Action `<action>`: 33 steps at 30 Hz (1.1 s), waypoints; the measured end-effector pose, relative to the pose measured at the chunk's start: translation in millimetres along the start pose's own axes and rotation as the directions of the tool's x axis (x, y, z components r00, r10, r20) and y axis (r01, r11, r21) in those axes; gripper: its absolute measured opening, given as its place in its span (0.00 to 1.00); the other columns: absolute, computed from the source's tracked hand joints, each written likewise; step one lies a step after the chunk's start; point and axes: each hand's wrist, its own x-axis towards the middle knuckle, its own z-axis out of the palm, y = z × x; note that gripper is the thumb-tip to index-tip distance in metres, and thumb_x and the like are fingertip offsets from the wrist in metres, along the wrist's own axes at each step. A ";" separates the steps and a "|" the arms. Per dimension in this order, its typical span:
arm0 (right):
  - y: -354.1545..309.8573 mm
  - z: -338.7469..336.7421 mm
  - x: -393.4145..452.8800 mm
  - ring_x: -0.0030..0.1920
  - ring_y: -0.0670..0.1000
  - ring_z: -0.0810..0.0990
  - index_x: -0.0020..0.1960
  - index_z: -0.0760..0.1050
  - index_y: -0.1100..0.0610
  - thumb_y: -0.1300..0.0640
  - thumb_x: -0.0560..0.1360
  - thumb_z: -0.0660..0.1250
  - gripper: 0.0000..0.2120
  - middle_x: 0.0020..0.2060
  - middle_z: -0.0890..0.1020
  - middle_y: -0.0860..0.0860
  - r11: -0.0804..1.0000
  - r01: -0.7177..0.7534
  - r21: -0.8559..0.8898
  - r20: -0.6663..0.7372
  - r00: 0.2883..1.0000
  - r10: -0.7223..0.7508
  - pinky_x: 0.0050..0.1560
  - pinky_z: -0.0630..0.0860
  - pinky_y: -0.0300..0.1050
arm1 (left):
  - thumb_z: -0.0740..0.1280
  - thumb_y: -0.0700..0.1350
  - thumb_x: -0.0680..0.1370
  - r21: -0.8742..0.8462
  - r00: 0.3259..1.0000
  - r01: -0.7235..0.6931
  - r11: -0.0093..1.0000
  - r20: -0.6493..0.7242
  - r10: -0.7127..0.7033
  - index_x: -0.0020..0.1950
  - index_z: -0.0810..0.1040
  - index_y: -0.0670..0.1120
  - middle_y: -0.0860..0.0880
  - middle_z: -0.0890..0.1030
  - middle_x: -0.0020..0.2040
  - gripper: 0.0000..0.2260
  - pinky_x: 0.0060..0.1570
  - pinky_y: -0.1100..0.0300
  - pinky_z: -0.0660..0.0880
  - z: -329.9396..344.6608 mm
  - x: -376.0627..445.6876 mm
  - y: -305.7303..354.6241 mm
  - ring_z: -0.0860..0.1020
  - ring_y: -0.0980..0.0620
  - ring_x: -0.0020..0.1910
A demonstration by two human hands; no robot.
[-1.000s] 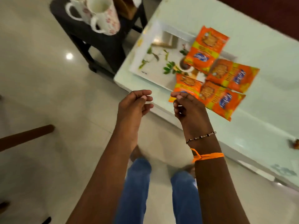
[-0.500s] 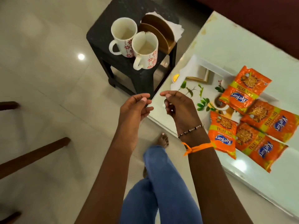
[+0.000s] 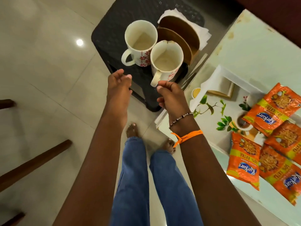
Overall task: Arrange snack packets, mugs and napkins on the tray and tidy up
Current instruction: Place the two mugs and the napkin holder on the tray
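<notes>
Two white ceramic mugs with red flowers (image 3: 164, 60), both empty, stand on a black plastic stool (image 3: 114, 35) just ahead of the hands. The loosely curled right hand (image 3: 171, 97) nears one handle, which points toward it; the left hand (image 3: 118, 86) hangs open. Right of them, orange "Kurkure" packets (image 3: 244, 160) marked "30% EXTRA" lie on a leaf-printed white tray (image 3: 211, 121).

Both hands, left (image 3: 118, 85) and right (image 3: 169, 95), hover empty before two mugs (image 3: 166, 58) (red-flowered) on a black stool (image 3: 114, 35).
</notes>
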 end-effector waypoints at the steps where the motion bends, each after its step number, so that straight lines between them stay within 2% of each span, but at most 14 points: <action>1: -1.6 4.4 2.1 0.31 0.44 0.69 0.58 0.72 0.63 0.63 0.76 0.61 0.11 0.34 0.73 0.47 1.000 -0.005 0.000 -0.021 1.000 0.005 0.29 0.69 0.31 | 0.59 0.44 0.79 0.018 1.000 0.008 1.000 -0.009 -0.008 0.65 0.67 0.48 0.50 0.73 0.59 0.14 0.62 0.57 0.70 -1.1 5.3 3.4 0.72 0.52 0.61; 4: -7.6 17.7 7.7 0.32 0.44 0.69 0.56 0.73 0.62 0.59 0.76 0.62 0.11 0.36 0.74 0.50 0.999 -0.012 -0.037 -0.067 0.998 0.009 0.38 0.68 0.38 | 0.60 0.44 0.79 0.067 1.000 0.031 0.997 -0.001 -0.031 0.65 0.68 0.50 0.52 0.72 0.60 0.15 0.61 0.58 0.68 -5.4 22.0 16.1 0.71 0.54 0.60; 6: -9.8 22.9 11.8 0.32 0.44 0.69 0.45 0.75 0.58 0.56 0.76 0.62 0.06 0.33 0.74 0.49 0.995 -0.012 -0.094 -0.095 0.995 0.003 0.38 0.68 0.38 | 0.59 0.45 0.79 0.116 0.999 0.033 0.993 0.017 -0.035 0.63 0.71 0.49 0.52 0.73 0.59 0.13 0.57 0.60 0.67 -6.7 32.5 22.4 0.70 0.56 0.58; 7: -10.5 25.0 14.8 0.31 0.43 0.69 0.41 0.74 0.56 0.55 0.76 0.62 0.07 0.30 0.73 0.47 0.995 -0.013 -0.103 -0.118 0.993 0.001 0.36 0.67 0.36 | 0.59 0.45 0.79 0.145 0.999 0.030 0.989 0.026 -0.034 0.62 0.72 0.48 0.52 0.73 0.57 0.12 0.55 0.61 0.66 -7.5 37.7 25.2 0.70 0.56 0.56; 11: -7.5 29.8 23.3 0.29 0.44 0.70 0.42 0.75 0.58 0.53 0.76 0.63 0.09 0.28 0.73 0.47 0.996 -0.032 -0.086 -0.221 0.975 0.013 0.31 0.67 0.34 | 0.61 0.46 0.78 0.254 0.997 0.006 0.967 0.070 -0.025 0.52 0.75 0.49 0.51 0.75 0.53 0.06 0.43 0.67 0.67 -10.2 56.9 31.9 0.71 0.56 0.52; 14: -5.4 34.1 26.7 0.29 0.45 0.70 0.44 0.79 0.64 0.53 0.75 0.64 0.13 0.29 0.75 0.49 0.998 -0.046 -0.034 -0.274 0.961 0.034 0.32 0.67 0.37 | 0.62 0.48 0.78 0.338 0.990 -0.032 0.941 0.139 -0.016 0.51 0.79 0.46 0.51 0.76 0.48 0.09 0.39 0.66 0.66 -8.4 67.6 36.8 0.71 0.55 0.48; 16: -4.9 36.7 26.8 0.30 0.44 0.71 0.42 0.79 0.61 0.55 0.75 0.64 0.11 0.34 0.78 0.53 0.999 -0.033 0.008 -0.282 0.959 0.034 0.34 0.67 0.38 | 0.62 0.49 0.77 0.376 0.985 -0.057 0.925 0.174 -0.010 0.43 0.79 0.49 0.52 0.76 0.46 0.08 0.42 0.64 0.67 -6.8 71.6 38.9 0.72 0.54 0.49; 18: -3.7 38.3 27.3 0.33 0.44 0.72 0.38 0.78 0.56 0.56 0.75 0.64 0.09 0.38 0.80 0.54 0.999 -0.012 0.034 -0.291 0.956 0.021 0.36 0.67 0.37 | 0.62 0.49 0.77 0.390 0.979 -0.079 0.917 0.204 -0.002 0.37 0.78 0.52 0.51 0.77 0.45 0.10 0.51 0.59 0.71 -7.1 75.0 38.5 0.73 0.52 0.51; 21: -1.5 40.0 27.3 0.37 0.48 0.75 0.32 0.75 0.52 0.56 0.75 0.64 0.12 0.38 0.80 0.53 1.000 -0.003 0.029 -0.342 0.940 0.013 0.40 0.69 0.41 | 0.63 0.48 0.77 0.362 0.968 -0.118 0.925 0.250 0.025 0.37 0.78 0.53 0.48 0.80 0.50 0.09 0.64 0.50 0.70 -10.2 74.9 36.5 0.76 0.48 0.57; 26: 7.1 28.7 15.9 0.39 0.52 0.75 0.34 0.75 0.56 0.55 0.75 0.64 0.11 0.35 0.80 0.57 0.995 0.037 -0.089 -0.437 0.897 -0.072 0.43 0.69 0.44 | 0.64 0.47 0.76 0.326 0.950 -0.191 0.926 0.299 0.091 0.39 0.78 0.53 0.51 0.81 0.45 0.07 0.62 0.50 0.73 -14.6 65.3 27.2 0.78 0.48 0.56; 30: 21.5 2.4 -7.8 0.34 0.48 0.70 0.34 0.73 0.56 0.54 0.75 0.64 0.12 0.31 0.74 0.52 0.978 0.020 -0.205 -0.458 0.881 -0.114 0.38 0.62 0.40 | 0.65 0.46 0.76 0.301 0.937 -0.218 0.928 0.331 0.113 0.39 0.79 0.54 0.52 0.81 0.43 0.07 0.59 0.51 0.75 -18.4 46.8 14.5 0.79 0.47 0.54; 33: 36.4 -20.2 -28.2 0.35 0.49 0.69 0.35 0.74 0.59 0.55 0.75 0.63 0.12 0.34 0.74 0.55 0.970 -0.003 -0.243 -0.492 0.862 -0.120 0.38 0.63 0.42 | 0.65 0.47 0.76 0.312 0.919 -0.230 0.922 0.383 0.099 0.41 0.80 0.54 0.51 0.82 0.44 0.06 0.61 0.48 0.74 -22.3 32.6 3.4 0.79 0.46 0.55</action>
